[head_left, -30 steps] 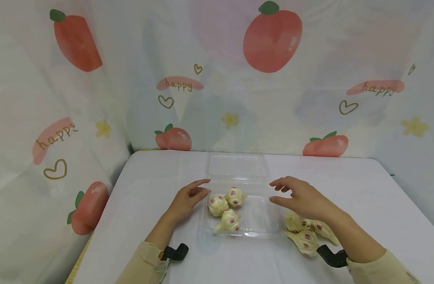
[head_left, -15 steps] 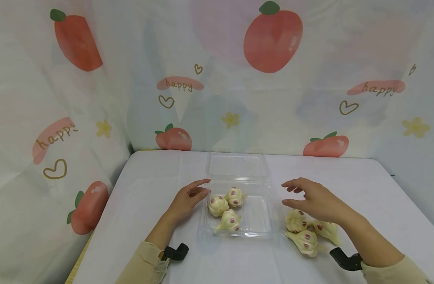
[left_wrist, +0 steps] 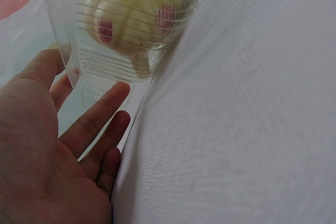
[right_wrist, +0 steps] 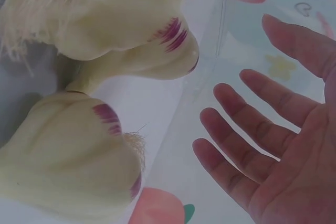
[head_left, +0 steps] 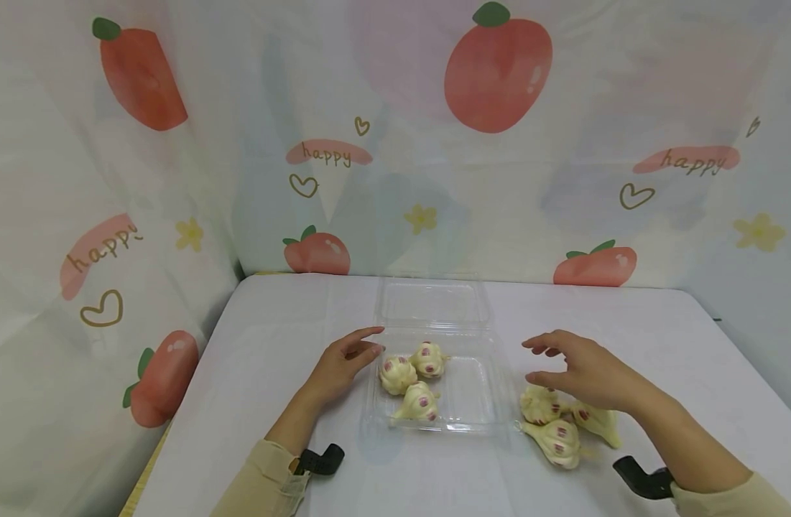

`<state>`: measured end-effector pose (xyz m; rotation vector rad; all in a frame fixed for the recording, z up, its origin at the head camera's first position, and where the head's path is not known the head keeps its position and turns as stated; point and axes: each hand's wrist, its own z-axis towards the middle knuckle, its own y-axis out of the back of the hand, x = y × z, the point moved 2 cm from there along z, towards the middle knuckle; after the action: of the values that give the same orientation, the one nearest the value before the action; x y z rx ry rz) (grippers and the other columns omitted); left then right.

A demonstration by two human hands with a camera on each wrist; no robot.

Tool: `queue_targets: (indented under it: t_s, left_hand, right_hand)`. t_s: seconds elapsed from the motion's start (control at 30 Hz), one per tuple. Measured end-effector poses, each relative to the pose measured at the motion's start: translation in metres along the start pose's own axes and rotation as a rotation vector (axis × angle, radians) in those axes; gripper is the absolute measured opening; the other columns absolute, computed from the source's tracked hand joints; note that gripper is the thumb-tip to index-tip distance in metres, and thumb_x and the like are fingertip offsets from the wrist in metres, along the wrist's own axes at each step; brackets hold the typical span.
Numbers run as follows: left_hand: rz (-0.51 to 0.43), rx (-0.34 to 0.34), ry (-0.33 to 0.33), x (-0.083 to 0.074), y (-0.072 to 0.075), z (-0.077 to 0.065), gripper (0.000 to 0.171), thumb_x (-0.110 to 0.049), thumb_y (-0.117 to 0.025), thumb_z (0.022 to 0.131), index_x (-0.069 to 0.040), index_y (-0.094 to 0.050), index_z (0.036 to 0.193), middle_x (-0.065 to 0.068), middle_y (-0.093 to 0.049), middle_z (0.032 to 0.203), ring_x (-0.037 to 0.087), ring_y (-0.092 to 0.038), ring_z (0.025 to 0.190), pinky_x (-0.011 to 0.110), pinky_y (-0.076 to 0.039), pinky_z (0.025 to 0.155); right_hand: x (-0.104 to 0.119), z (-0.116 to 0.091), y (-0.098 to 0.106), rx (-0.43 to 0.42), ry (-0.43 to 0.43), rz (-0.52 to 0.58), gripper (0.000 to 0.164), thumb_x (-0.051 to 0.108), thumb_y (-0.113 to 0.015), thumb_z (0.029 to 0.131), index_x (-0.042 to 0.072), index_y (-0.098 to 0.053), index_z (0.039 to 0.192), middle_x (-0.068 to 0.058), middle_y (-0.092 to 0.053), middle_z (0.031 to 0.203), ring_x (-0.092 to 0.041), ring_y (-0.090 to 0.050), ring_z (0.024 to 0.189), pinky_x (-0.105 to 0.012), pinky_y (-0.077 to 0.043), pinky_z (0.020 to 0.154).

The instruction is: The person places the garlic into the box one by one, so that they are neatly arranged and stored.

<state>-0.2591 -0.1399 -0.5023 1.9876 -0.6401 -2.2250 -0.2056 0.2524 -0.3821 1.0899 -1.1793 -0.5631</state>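
Observation:
A clear plastic clamshell box lies unfolded on the table, three cream garlic bulbs with purple marks in its left part; one is the garlic bulb at the front. My left hand is at the box's left side, fingers loosely extended, fingertips right at the rim. In the left wrist view, the thumb overlaps the clear lip. My right hand hovers right of the box with fingers spread and nothing between them. Below it sit three more garlic bulbs; the nearest garlic bulb points its stem left.
The box's transparent lid lies back toward the rear edge of the white-covered table. A fruit-printed curtain stands behind and to the left. Black wrist mounts, such as the right mount, jut from both sleeves.
My right hand has moved right and slightly down, from the box's right side to over the loose garlic bulbs. The left hand and the bulbs in the box stay where they were.

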Motion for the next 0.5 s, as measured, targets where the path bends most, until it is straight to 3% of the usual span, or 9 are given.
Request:
queue_targets:
  t_s: [0.37, 0.5]
  left_hand:
    - [0.011, 0.001, -0.007, 0.001, -0.001, 0.000, 0.046, -0.039, -0.068, 0.101, -0.032, -0.061, 0.145, -0.001, -0.076, 0.122, 0.022, -0.067, 0.121, 0.054, -0.047, 0.109]
    - [0.015, 0.000, -0.016, 0.000, 0.000, -0.001, 0.046, -0.038, -0.068, 0.101, -0.029, -0.061, 0.146, 0.000, -0.076, 0.122, 0.022, -0.067, 0.121, 0.054, -0.047, 0.109]
  right_hand:
    - [-0.013, -0.005, -0.006, 0.077, -0.012, -0.013, 0.057, 0.041, -0.084, 0.086, 0.014, -0.067, 0.132, -0.006, -0.069, 0.126, -0.034, -0.062, 0.118, -0.050, -0.053, 0.088]
    - [-0.016, -0.007, -0.009, 0.138, -0.057, 0.057, 0.061, 0.037, -0.085, 0.084, 0.011, -0.065, 0.135, -0.014, -0.065, 0.132, -0.031, -0.062, 0.106, -0.036, -0.055, 0.071]
